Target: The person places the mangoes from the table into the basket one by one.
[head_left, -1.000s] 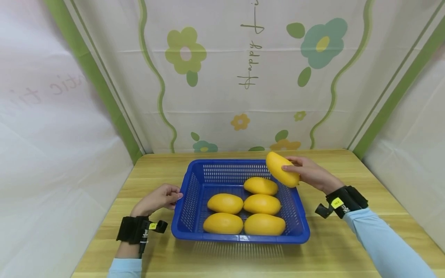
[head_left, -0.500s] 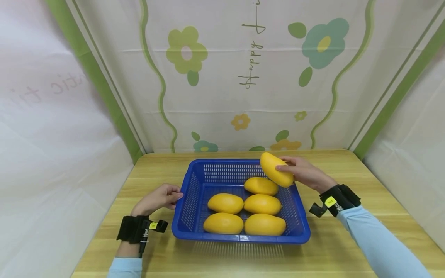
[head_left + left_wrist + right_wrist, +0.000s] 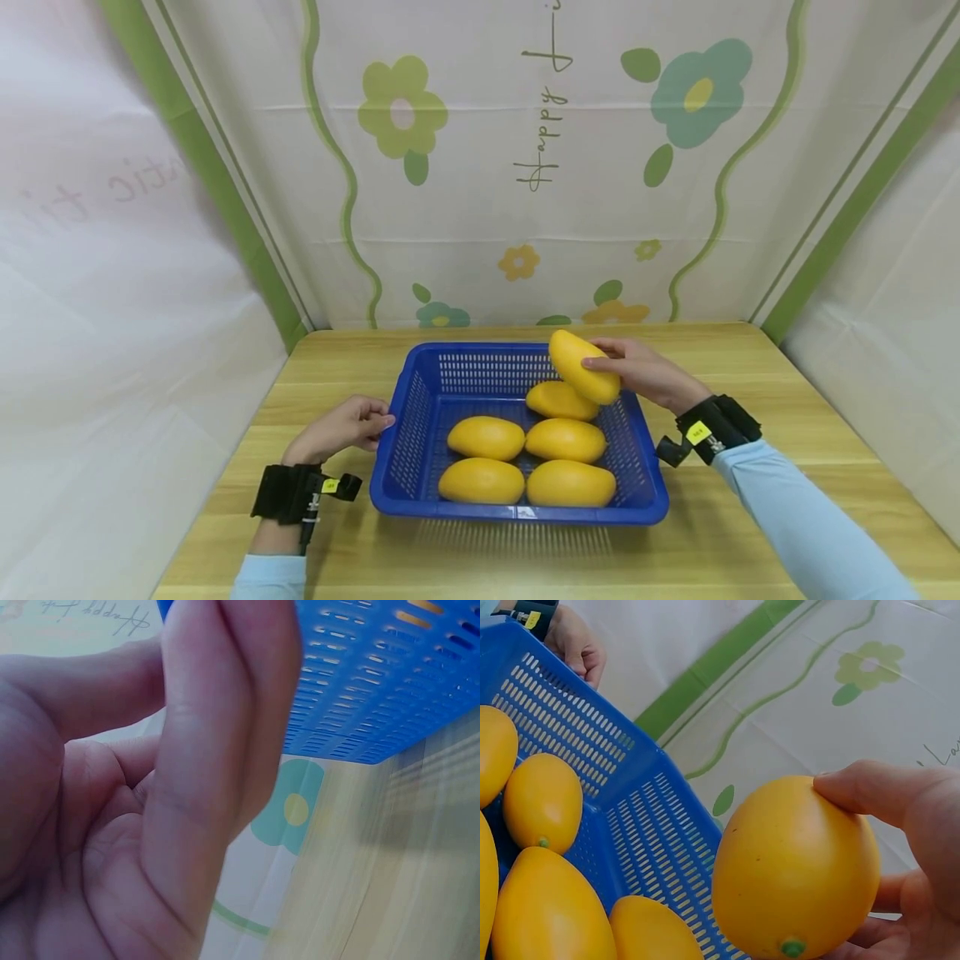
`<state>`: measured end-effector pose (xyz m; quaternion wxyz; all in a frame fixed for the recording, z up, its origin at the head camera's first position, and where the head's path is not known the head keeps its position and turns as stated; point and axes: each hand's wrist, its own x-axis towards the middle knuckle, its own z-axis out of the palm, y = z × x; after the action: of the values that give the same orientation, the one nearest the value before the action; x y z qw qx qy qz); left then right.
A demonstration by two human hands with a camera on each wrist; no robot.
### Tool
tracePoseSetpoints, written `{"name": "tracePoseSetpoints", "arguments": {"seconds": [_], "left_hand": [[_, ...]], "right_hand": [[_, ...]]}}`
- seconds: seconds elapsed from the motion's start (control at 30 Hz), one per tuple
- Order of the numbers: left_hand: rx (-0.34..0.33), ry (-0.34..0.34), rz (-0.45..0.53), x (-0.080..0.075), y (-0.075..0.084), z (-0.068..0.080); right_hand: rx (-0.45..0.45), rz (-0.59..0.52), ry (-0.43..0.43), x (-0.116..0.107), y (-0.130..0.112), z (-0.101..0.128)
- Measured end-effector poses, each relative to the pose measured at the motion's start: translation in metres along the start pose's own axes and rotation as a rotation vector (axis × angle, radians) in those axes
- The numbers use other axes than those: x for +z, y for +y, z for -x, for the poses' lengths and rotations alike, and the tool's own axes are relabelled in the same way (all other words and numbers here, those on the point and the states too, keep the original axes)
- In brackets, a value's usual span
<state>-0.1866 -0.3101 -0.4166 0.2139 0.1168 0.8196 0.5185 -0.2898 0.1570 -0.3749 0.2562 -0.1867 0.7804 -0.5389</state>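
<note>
While the right hand (image 3: pixel 637 372) holds a yellow mango (image 3: pixel 583 367) tilted in the air over the far right part of the blue basket (image 3: pixel 405 433), its fingers and thumb curl round the fruit's far end, as the right wrist view confirms (image 3: pixel 799 866). Five other mangoes (image 3: pixel 564 441) already lie in the basket, one directly beneath the held one. The left hand (image 3: pixel 341 428) rests on the wooden surface (image 3: pixel 787 392) with loosely curled fingers touching the basket's left wall and gripping nothing. Judging from this, the placing step is in hand: the fruit is carried but not yet set down. The next move likely calls for lowering it into the bare far left corner, clear of the mango below.
</note>
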Motion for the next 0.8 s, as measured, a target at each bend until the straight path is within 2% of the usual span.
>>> {"name": "tracePoseSetpoints", "arguments": {"seconds": [0.43,0.8], "left_hand": [[0.0,0.009,-0.008,-0.001,0.0,0.0],[0.004,0.005,-0.019,-0.001,-0.001,-0.001]], "right_hand": [[-0.004,-0.016,-0.026,0.009,-0.006,-0.007],[-0.011,0.014,-0.031,0.017,-0.011,-0.015]]}}
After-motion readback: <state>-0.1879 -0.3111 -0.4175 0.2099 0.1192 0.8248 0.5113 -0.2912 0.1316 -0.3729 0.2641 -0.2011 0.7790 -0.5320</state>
